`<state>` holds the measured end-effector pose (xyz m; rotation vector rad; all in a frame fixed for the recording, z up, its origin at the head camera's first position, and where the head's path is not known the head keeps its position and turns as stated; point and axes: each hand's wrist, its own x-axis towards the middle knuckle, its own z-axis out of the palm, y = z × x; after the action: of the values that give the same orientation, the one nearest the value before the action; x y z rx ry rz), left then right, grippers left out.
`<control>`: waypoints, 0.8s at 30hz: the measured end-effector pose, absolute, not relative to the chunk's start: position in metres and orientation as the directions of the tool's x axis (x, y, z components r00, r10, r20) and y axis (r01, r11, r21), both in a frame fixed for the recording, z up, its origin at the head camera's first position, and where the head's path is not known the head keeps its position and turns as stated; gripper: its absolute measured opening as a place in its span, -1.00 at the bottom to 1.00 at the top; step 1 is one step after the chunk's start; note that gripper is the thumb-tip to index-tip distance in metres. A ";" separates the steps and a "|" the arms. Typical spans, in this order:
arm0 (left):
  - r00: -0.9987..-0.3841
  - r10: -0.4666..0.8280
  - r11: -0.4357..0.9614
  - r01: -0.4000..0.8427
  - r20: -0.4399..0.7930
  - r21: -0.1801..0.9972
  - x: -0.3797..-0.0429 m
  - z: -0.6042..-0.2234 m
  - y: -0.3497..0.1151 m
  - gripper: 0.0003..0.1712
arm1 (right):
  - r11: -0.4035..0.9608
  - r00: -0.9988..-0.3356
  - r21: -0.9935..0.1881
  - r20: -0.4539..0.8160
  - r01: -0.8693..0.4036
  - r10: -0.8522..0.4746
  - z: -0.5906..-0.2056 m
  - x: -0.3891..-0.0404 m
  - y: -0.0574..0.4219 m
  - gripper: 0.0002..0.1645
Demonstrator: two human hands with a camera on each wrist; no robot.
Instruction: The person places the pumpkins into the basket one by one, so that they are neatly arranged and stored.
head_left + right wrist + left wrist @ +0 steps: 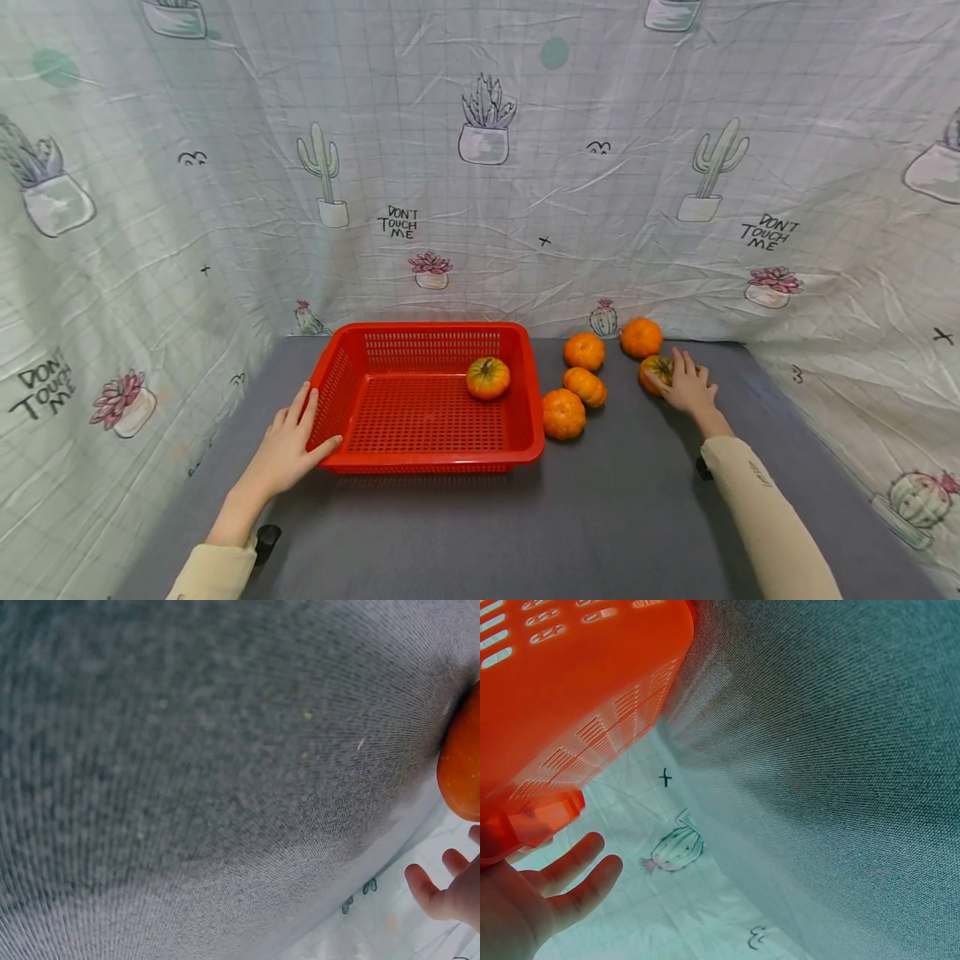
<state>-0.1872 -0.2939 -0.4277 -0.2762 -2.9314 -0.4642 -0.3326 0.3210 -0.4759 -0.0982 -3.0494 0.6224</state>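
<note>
A red plastic basket [431,458] with slotted walls stands on the grey table, one small orange-and-green pumpkin [488,378] inside it. At the basket's left front corner rests my left hand [285,450], thumb on the front rim and fingers spread along the left side. The left wrist view shows two of its fingers [592,892] extended past the rim. My right hand [692,387] reaches over another orange-and-green pumpkin [655,372], partly hiding it. In the right wrist view, loosely spread fingers [424,889] show below the pumpkin [463,769]; any firm contact is hidden.
Several orange pumpkins lie between basket and right hand: one by the basket wall [563,414], a ribbed one [585,387] behind it, another [584,351] further back. One more pumpkin [641,337] sits at the table's back edge. A printed cloth [540,192] hangs around the table.
</note>
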 end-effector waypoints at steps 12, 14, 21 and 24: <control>-0.972 0.149 0.935 0.199 0.182 0.294 -0.185 -0.427 -0.293 -0.02 | 0.926 -1.000 -0.377 0.021 0.008 0.017 -0.479 -0.331 0.322 0.09; -0.972 0.151 0.935 0.200 0.182 0.293 -0.185 -0.428 -0.293 -0.02 | 0.927 -0.999 -0.374 0.044 -0.007 0.010 -0.482 -0.331 0.324 0.14; -0.972 0.145 0.937 0.195 0.186 0.289 -0.186 -0.429 -0.292 -0.01 | 0.924 -0.998 -0.383 0.059 -0.017 0.006 -0.482 -0.329 0.324 0.17; -0.972 0.143 0.938 0.193 0.189 0.286 -0.187 -0.428 -0.293 -0.01 | 0.933 -0.997 -0.359 0.076 -0.025 0.003 -0.482 -0.331 0.323 0.12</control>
<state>-0.1871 -0.2926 -0.4283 -0.2556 -2.9288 -0.4571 -0.3306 0.3235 -0.4821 0.0170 -3.0149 0.5613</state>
